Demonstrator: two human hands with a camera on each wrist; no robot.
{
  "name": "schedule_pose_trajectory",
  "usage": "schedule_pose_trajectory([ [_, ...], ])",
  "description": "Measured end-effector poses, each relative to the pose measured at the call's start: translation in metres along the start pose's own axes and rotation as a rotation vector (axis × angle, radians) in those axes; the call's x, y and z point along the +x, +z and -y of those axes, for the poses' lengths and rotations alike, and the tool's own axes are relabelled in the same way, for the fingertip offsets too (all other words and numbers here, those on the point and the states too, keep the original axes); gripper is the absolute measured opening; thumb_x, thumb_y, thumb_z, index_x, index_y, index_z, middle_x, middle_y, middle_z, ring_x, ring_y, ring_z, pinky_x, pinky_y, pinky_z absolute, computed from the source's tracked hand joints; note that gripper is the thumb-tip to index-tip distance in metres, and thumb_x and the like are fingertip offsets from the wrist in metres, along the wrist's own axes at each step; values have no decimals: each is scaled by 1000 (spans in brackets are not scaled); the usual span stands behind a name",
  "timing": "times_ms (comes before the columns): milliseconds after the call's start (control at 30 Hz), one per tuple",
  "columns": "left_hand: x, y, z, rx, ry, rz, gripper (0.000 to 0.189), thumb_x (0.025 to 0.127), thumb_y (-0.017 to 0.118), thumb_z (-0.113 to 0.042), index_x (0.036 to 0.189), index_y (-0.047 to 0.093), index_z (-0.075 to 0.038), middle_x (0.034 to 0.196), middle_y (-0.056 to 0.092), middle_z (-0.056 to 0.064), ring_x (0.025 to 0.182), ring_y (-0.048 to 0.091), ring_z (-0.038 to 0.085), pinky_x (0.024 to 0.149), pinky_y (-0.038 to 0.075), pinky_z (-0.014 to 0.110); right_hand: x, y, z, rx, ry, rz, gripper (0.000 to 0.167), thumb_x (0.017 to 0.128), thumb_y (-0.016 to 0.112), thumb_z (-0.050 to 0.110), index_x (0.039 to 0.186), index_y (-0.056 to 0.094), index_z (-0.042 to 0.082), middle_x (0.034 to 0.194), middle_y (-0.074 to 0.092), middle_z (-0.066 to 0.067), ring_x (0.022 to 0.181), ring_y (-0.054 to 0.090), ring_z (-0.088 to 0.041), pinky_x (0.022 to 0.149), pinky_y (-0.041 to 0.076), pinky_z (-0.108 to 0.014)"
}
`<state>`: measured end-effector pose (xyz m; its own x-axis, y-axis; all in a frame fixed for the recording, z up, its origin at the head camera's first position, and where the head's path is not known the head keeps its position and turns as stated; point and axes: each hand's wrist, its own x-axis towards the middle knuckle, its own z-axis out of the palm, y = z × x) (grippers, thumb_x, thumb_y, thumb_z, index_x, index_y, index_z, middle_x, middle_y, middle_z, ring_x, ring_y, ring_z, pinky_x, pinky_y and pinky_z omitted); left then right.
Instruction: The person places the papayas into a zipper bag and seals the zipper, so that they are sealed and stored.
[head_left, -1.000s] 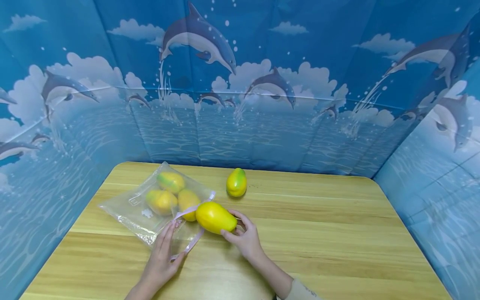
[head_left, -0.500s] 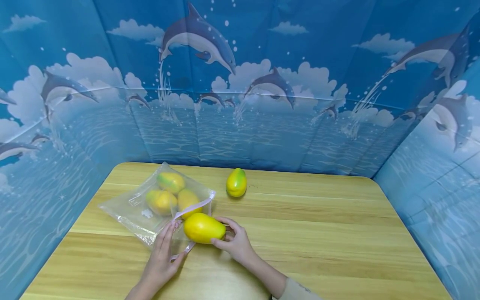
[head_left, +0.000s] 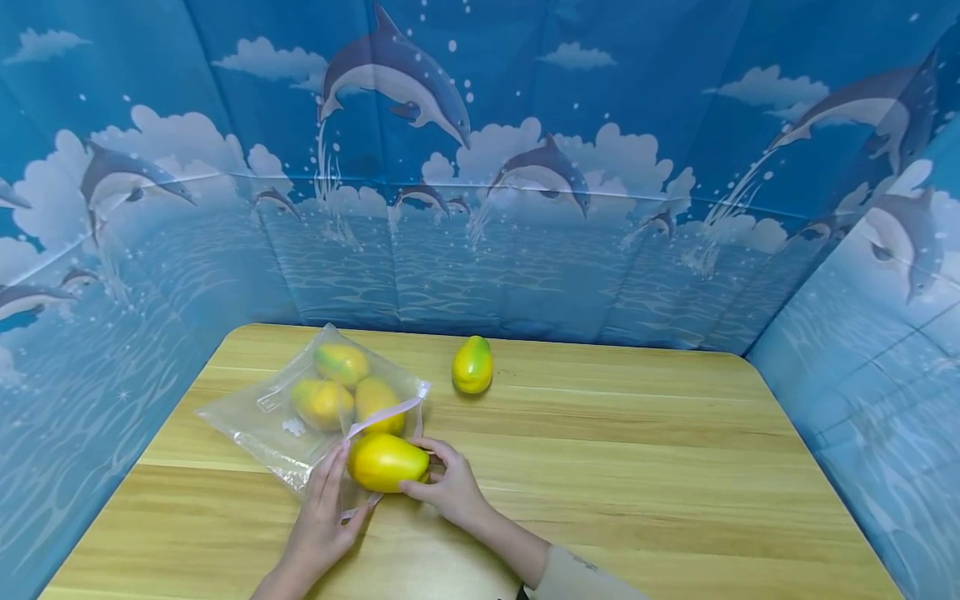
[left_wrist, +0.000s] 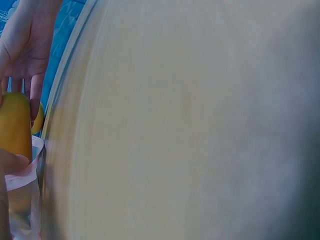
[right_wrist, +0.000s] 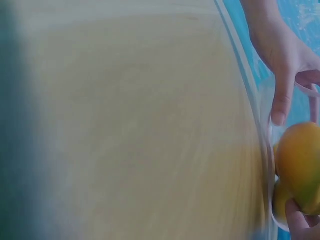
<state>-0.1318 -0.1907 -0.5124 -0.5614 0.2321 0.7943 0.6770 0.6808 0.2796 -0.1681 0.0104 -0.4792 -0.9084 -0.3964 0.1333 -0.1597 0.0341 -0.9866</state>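
Observation:
A yellow papaya (head_left: 388,463) lies at the mouth of a clear plastic zip bag (head_left: 258,417) with a pale pink rim. My right hand (head_left: 450,487) grips its narrow end between thumb and fingers. My left hand (head_left: 322,508) holds the bag's mouth apart, fingers at the upper rim and thumb by the lower one. Inside the bag lie three more yellow-green papayas (head_left: 324,404). In the left wrist view the held papaya (left_wrist: 14,125) shows beside the pink rim (left_wrist: 25,179). In the right wrist view my left thumb (right_wrist: 282,102) extends just above the papaya (right_wrist: 300,162).
Another papaya (head_left: 472,365), yellow with a green streak, stands near the back edge of the wooden table (head_left: 637,450). A blue dolphin-print curtain (head_left: 517,250) surrounds the table at the back and sides.
My right hand has moved left and slightly toward me, bringing the papaya from the bag's right side into its mouth. My left hand and the bag have stayed in place.

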Motion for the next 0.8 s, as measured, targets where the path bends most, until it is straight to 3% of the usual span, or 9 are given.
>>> schedule_pose_trajectory([
  [167,-1,0,1,-9,8,-1,67,89,48,-35,128,33,18,132,37,27,134,21,16,113,19,24,2,8,13,1,-2,-12,51,74,70,-2,121,51,-9,121,49,-24,104,52,-33,83,54,-28],
  [333,-1,1,0,-16,11,0,70,77,56,-24,129,33,18,132,36,28,134,21,16,114,18,25,10,17,-4,-41,-28,-33,52,73,72,-1,121,53,-4,118,51,-20,103,53,-29,80,55,-25],
  [533,0,0,0,2,19,-3,66,91,46,-37,128,35,17,131,38,27,133,23,14,113,20,24,18,24,-16,-54,-22,-47,53,73,75,7,119,51,-1,118,53,-16,102,55,-26,79,55,-23],
  [700,-1,1,0,10,26,-11,66,93,42,-39,127,36,17,130,40,26,132,24,13,113,21,24,21,29,-16,-94,-19,-86,49,72,76,11,113,52,-1,110,57,-12,97,58,-23,74,54,-19],
  [800,-1,1,0,7,27,-12,65,93,42,-38,127,36,17,129,40,26,132,24,14,112,21,24,19,30,-4,-145,-50,-116,47,70,78,10,109,56,-3,102,55,-13,88,58,-25,68,57,-26],
])
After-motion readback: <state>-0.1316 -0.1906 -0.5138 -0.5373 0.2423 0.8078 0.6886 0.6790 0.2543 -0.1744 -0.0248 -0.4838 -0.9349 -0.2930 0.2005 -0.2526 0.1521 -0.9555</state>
